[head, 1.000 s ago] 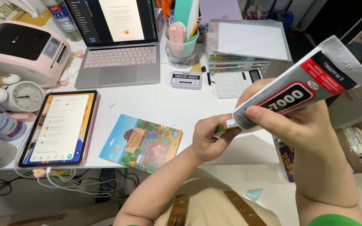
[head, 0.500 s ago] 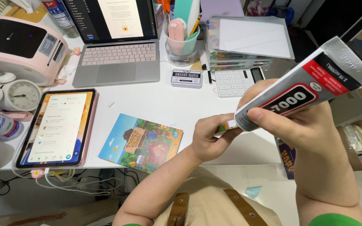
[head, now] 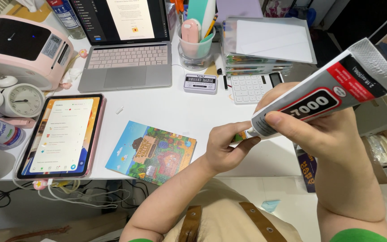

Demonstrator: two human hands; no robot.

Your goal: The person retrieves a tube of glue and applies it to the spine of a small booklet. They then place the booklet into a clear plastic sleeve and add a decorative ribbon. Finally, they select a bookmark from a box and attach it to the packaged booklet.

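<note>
Both hands point(head: 265, 139) grip a glue tube point(head: 323, 101) (tilted).

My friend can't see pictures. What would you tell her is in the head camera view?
A person's right hand holds a large silver glue tube above a white desk, while the left hand pinches something small at its nozzle. On the desk lie a colourful booklet, a tablet, a laptop and a calculator.

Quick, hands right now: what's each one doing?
Left hand: closed, pinching the tip of the glue tube.
Right hand: closed around the glue tube's body.
</note>
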